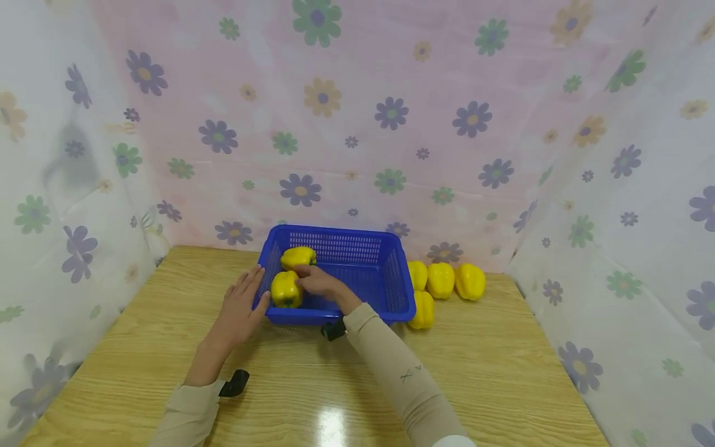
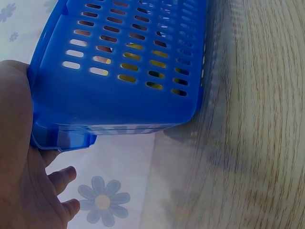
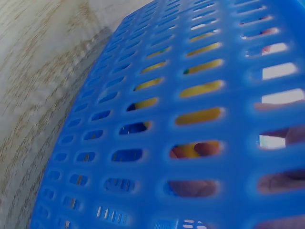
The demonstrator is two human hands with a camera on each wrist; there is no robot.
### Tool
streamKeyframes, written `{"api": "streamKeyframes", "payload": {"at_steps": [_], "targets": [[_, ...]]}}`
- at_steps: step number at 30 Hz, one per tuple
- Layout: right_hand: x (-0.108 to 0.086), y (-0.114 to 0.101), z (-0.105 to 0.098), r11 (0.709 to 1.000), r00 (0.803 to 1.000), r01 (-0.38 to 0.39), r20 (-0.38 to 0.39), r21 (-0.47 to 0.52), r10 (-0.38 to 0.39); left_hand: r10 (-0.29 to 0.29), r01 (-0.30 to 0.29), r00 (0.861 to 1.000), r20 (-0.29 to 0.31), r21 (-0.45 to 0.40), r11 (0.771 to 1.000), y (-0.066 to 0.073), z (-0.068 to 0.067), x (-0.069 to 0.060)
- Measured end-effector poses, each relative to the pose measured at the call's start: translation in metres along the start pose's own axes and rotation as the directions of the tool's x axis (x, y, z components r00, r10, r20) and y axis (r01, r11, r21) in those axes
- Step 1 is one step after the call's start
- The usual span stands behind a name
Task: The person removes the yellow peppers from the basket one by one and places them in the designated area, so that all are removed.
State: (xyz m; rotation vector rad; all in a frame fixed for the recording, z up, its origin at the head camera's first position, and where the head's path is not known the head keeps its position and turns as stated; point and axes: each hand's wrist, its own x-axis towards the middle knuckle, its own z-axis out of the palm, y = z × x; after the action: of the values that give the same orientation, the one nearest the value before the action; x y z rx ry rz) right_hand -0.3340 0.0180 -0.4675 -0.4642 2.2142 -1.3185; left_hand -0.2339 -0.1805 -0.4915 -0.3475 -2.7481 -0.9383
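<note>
The blue basket [image 1: 335, 320] stands on the table with two yellow bell peppers in its left end: one behind [image 1: 298, 257], one in front [image 1: 286, 290]. My left hand [image 1: 234, 313] touches the basket's front left corner, fingers along the left side and thumb near the front rim; the left wrist view shows this hand [image 2: 21, 167] against the basket's corner [image 2: 109, 105]. Inside the basket, my right hand [image 1: 324, 285] touches the right side of the front pepper with its fingertips. The basket wall [image 3: 157, 105] partly hides those fingers in the right wrist view.
Several more yellow peppers lie on the table right of the basket, among them one at the far right [image 1: 470, 282] and one nearer the front [image 1: 422, 310]. Flowered cloth [image 1: 357, 124] hangs behind the table [image 1: 447, 366] and along both sides.
</note>
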Motion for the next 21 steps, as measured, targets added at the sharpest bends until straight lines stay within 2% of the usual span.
{"api": "streamKeyframes", "payload": {"at_steps": [7, 12, 17, 21], "targets": [[-0.004, -0.001, -0.004, 0.999, 0.995, 0.024, 0.098, 0.030, -0.027, -0.001, 0.001, 1.000, 0.005, 0.016, 1.000, 0.000, 0.000, 0.000], [-0.009, 0.002, -0.009, 0.999, 0.990, -0.012, 0.139, -0.039, 0.018, -0.002, 0.002, 1.000, 0.002, 0.022, 1.000, -0.001, 0.002, 0.000], [-0.021, 0.008, -0.019, 0.988, 0.993, -0.035, 0.103, -0.150, 0.050, 0.002, -0.002, 1.000, -0.008, 0.022, 1.000, 0.000, 0.003, 0.000], [-0.031, 0.010, -0.027, 0.974, 0.999, -0.048, 0.004, -0.220, 0.050, 0.005, -0.005, 1.000, -0.013, 0.008, 1.000, 0.000, 0.002, 0.000]]}}
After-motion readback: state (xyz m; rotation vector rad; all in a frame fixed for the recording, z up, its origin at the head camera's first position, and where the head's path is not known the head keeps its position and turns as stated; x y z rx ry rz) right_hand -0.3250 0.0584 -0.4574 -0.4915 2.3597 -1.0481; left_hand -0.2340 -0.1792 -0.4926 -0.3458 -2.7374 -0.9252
